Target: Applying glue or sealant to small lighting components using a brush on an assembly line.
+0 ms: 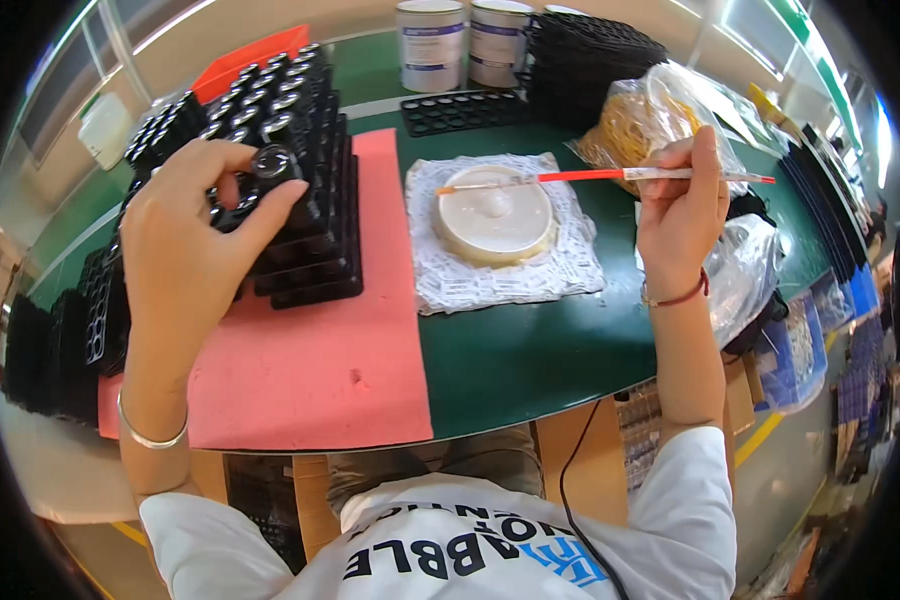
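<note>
My left hand (190, 215) is closed, thumb and fingers pinching a black cylindrical part (275, 163) with a glossy round top. It is at the near side of a stack of black trays (315, 270), whose top one holds rows of similar parts (285, 103). Whether the pinched part is clear of the tray, I cannot tell. A thin paintbrush (585, 175) with a red and pale handle lies level in the closed fingers of my right hand (682, 215). The brush's bristles point left, above the rim of a round white dish (495, 215) holding whitish stuff.
Under the dish lies a printed paper pad (445, 285); a pink mat (310, 385) covers the green table's (530, 355) left part. Two white tins (432, 45), stacked black trays (585, 60) and a plastic bag of yellow bands (635, 120) stand farther back. An orange bin (250, 62) sits behind the parts.
</note>
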`<state>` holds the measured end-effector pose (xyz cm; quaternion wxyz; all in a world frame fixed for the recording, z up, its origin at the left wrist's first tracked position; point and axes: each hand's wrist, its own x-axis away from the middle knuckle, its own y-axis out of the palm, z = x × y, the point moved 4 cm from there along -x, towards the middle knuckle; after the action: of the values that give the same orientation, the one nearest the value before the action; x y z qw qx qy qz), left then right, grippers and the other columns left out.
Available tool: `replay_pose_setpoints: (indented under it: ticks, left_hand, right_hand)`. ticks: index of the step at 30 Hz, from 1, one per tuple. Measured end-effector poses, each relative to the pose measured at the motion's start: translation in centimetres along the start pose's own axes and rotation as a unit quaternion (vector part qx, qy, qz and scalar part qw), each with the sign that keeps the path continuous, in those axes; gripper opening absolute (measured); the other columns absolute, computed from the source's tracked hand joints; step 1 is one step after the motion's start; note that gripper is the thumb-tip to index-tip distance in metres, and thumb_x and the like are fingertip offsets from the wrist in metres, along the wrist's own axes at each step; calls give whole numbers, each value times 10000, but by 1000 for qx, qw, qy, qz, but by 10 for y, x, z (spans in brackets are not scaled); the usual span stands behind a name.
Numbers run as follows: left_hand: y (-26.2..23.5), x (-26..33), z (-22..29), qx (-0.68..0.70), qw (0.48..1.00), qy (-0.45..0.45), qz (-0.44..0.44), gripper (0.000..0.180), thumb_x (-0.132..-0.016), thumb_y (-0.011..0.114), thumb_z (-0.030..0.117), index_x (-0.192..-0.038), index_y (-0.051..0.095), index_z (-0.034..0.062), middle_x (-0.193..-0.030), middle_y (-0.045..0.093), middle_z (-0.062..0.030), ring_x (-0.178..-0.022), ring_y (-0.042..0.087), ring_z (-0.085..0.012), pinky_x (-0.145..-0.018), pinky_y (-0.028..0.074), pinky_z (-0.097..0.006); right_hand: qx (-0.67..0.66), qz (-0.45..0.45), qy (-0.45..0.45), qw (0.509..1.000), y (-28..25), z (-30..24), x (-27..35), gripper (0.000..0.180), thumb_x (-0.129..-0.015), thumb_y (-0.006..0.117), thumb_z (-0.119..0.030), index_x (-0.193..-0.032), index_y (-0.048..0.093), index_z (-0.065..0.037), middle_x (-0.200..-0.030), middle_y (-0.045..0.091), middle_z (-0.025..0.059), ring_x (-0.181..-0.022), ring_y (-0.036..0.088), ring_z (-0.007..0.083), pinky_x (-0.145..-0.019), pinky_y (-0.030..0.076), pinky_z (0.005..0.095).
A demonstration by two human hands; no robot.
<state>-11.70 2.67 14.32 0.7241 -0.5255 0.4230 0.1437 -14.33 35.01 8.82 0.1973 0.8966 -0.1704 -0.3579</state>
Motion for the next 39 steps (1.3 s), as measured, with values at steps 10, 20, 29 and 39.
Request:
replay_pose_setpoints:
  ticks: [10, 20, 29, 39]
  left_hand:
    - [24, 55, 46, 83, 970, 224, -45, 308, -522, 693, 99, -810, 586, 77, -827, 628, -21, -596, 586, -132, -466, 413, -244]
    - [65, 88, 21, 145, 947, 175, -226, 410, -528, 712, 111, -911, 566, 86, -890, 604, -43, -693, 588, -202, -531, 428, -284]
    - [77, 95, 8, 278, 924, 79, -248, 385, -577, 610, -93, -935, 554, 38, -893, 581, -85, -582, 493, -134, -469, 357, -218]
    - [83, 99, -1, 451, 782, -149, -405, 374, -765, 611, 12, -1119, 494, -18, -1079, 543, -105, -931, 533, -169, -830, 427, -269]
  right_hand:
    - [198, -163, -253, 933, 2, -25, 21, 413, -918, 424, -208, -571, 542, -18, -501, 496, 30, -415, 436, 66, -394, 307, 188]
    - [365, -306, -317, 820, 22, -14, 31, 229, -766, 626, -131, -574, 533, -48, -513, 482, 66, -433, 470, 205, -408, 350, 300]
    - [181, -152, -28, 971, 15, 7, 21, 316, -865, 511, -140, -568, 515, -33, -504, 499, 72, -439, 494, 171, -422, 355, 279]
    - [224, -174, -47, 958, 10, 8, 22, 503, -935, 375, -300, -520, 515, -51, -528, 508, 25, -425, 443, 85, -407, 313, 209]
